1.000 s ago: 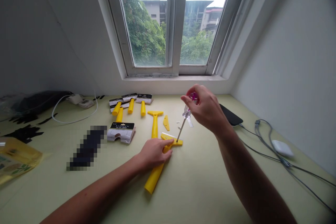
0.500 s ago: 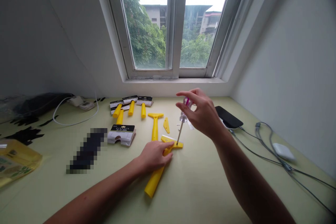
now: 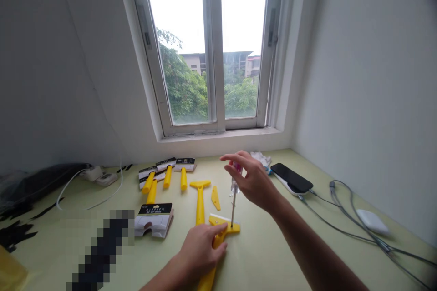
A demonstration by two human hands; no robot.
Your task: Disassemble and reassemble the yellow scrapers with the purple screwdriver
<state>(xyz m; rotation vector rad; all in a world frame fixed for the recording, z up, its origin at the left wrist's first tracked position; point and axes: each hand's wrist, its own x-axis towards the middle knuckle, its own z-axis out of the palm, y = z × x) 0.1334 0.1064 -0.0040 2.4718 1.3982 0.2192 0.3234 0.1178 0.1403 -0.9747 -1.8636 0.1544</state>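
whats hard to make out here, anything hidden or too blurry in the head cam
Head view:
Screwdriver tip on the yellow scraper head: too small to tell if it sits in a screw.
Screwdriver handle: partly hidden by the right hand.
Scraper handle: partly under the left hand, cut off by the bottom edge.
Dark object, lower left: pixelated.
Print on the packaging card: too small to read.

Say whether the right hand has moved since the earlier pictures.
Yes: the right hand has shifted left against the yellow scraper head, standing the screwdriver more upright.
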